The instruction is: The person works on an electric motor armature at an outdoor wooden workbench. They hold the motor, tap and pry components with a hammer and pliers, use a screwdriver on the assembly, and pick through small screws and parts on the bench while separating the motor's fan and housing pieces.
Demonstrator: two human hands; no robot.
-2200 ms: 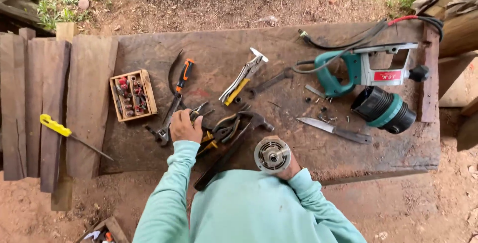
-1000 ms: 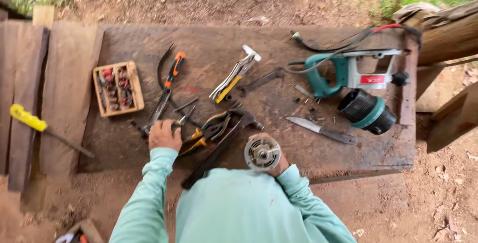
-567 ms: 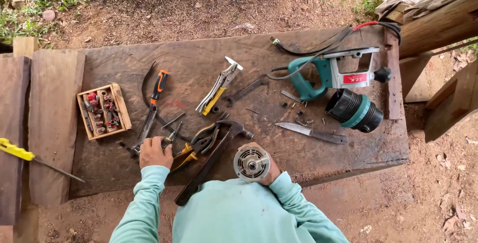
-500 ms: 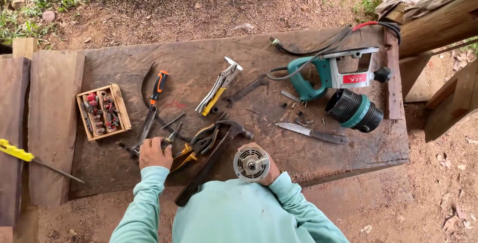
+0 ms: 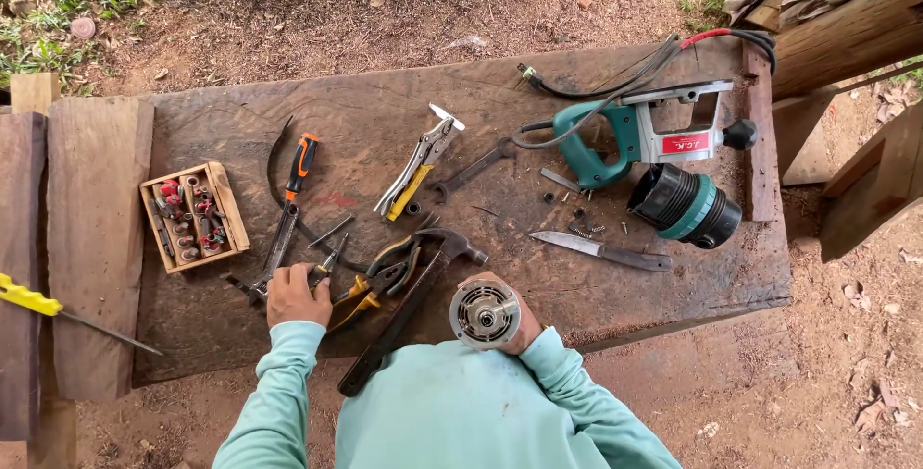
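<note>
My workbench (image 5: 625,296) is a scarred wooden slab, with the teal power tool (image 5: 654,157) lying far right, well away from me. My right hand (image 5: 519,320) is wrapped around the round motor part (image 5: 484,314), held at the near edge against my chest. My left hand (image 5: 296,296) rests curled on the pile of pliers (image 5: 370,286); can't tell if it's gripping one. A hammer (image 5: 413,306) lies between both hands, knife (image 5: 601,251) to the right.

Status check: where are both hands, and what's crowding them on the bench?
Left hand down on the tool pile, touching yellow-handled pliers. Right hand gripping round motor part at bench edge. Hammer lies between the hands.
</note>
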